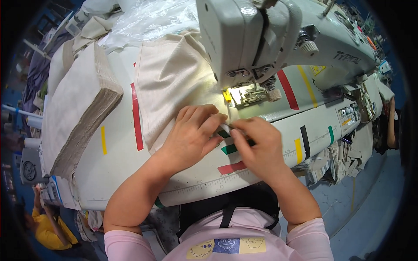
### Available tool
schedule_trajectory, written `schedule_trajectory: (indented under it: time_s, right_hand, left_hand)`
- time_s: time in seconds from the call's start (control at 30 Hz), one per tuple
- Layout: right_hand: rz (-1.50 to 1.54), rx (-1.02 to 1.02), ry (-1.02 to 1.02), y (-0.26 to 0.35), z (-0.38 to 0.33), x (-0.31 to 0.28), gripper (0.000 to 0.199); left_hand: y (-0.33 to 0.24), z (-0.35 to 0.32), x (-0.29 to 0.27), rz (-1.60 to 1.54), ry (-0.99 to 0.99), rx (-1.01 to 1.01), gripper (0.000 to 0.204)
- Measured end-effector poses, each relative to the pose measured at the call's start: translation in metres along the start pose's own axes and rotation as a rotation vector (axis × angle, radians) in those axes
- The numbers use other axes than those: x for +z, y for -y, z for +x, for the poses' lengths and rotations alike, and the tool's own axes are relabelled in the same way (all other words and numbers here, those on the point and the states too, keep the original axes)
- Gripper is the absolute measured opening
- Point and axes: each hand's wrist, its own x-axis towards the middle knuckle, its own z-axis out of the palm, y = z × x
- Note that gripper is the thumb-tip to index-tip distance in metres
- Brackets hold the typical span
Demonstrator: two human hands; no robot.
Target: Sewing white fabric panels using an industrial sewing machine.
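Observation:
A cream fabric piece point(167, 74) spreads over the sewing machine table, its right edge running up to the lit presser foot area point(248, 93). My left hand point(191, 132) lies over the near part of this fabric, fingers bent, with the fingertips at its edge. Close beside it, my right hand point(257, 141) pinches the fabric's near corner between thumb and forefinger, just in front of the sewing machine point(244, 43). The fingertips of both hands almost meet there. What lies under my left palm is hidden.
A thick stack of cut cream fabric point(82, 108) stands at the left. Clear plastic sheeting point(152, 19) lies behind. Coloured tape strips and a printed ruler mark the table point(183, 198). Bundled pieces point(339, 163) hang below its right edge. A person in yellow point(52, 230) is at lower left.

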Motion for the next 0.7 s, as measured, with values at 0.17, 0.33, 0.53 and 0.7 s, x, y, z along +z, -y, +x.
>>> schedule_trajectory:
  time_s: [0.17, 0.33, 0.53, 0.7]
  right_hand:
    - [-0.186, 0.116, -0.005, -0.023, 0.021, -0.017, 0.017]
    - [-0.3, 0.112, 0.211, -0.035, 0.031, -0.006, 0.029]
    - [-0.312, 0.17, 0.349, -0.029, 0.038, -0.017, 0.025]
    - [-0.199, 0.288, 0.508, -0.031, 0.051, -0.024, 0.025]
  left_hand:
    - [0.002, -0.001, 0.0, 0.031, -0.012, 0.055, 0.043]
    - [0.003, -0.001, 0.0, 0.029, 0.026, 0.085, 0.04]
    - [0.002, 0.001, -0.002, 0.018, -0.003, -0.007, 0.044]
    - [0.015, -0.001, -0.008, -0.021, 0.047, 0.008, 0.042]
